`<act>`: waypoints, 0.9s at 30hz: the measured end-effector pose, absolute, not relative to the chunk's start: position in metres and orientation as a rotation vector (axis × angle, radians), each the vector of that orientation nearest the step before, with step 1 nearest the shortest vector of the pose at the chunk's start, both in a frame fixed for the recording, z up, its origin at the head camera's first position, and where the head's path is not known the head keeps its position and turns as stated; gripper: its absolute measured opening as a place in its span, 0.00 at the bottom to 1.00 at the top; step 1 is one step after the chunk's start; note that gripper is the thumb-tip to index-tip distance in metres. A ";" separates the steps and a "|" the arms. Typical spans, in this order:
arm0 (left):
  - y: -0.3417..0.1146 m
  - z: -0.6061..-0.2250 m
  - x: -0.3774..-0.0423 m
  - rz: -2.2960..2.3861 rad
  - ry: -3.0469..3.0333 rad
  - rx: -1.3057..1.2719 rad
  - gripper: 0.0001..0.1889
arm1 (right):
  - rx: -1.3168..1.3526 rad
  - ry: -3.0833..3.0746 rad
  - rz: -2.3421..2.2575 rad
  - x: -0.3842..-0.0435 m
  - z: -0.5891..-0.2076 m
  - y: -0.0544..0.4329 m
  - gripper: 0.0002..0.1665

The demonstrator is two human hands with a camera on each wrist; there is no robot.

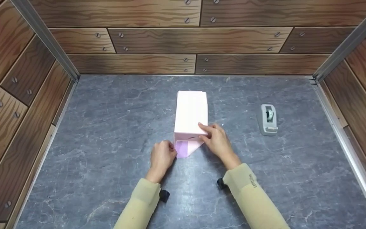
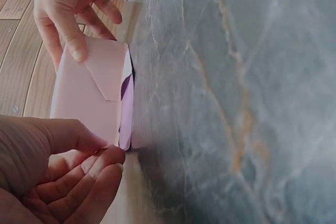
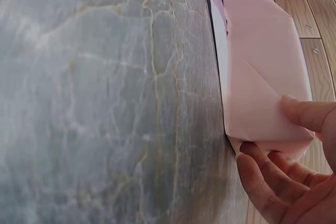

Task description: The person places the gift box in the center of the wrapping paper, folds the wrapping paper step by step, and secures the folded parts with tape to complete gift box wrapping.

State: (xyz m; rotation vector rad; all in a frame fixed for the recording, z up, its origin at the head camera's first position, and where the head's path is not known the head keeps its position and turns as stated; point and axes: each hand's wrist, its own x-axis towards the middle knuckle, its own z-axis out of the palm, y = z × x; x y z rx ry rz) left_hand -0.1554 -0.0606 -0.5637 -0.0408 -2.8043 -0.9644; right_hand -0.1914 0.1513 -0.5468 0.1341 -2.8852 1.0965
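A pale pink paper-wrapped box (image 1: 191,111) lies lengthwise on the grey marbled table, its near end facing me. From that end a paper flap (image 1: 181,149) with a purple inner side spreads low along the tabletop. My left hand (image 1: 163,156) pinches the paper at the near left corner, thumb against fingertips. At the opposite corner my right hand (image 1: 218,140) grips the box; its thumb (image 3: 302,113) presses on the folded end while the fingers curl along the side. The end face (image 2: 86,95) shows a slanted fold line in the left wrist view.
A grey tape dispenser (image 1: 268,119) with a roll of tape stands to the right of the box. Wood-patterned panels (image 1: 199,39) wall in the table (image 1: 113,105) at the back and both sides, with metal strips (image 1: 351,156) along the edges.
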 end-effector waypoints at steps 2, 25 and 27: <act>-0.061 -0.564 -0.155 -0.984 -2.805 -0.069 0.06 | 0.138 -2.879 1.094 -0.192 -0.547 0.151 0.30; -0.066 -0.564 -0.159 -1.101 -2.796 -0.012 0.07 | 0.176 -2.837 1.109 -0.191 -0.548 0.152 0.30; -0.067 -0.562 -0.162 -1.126 -2.781 0.009 0.08 | 0.177 -2.835 1.105 -0.191 -0.548 0.152 0.30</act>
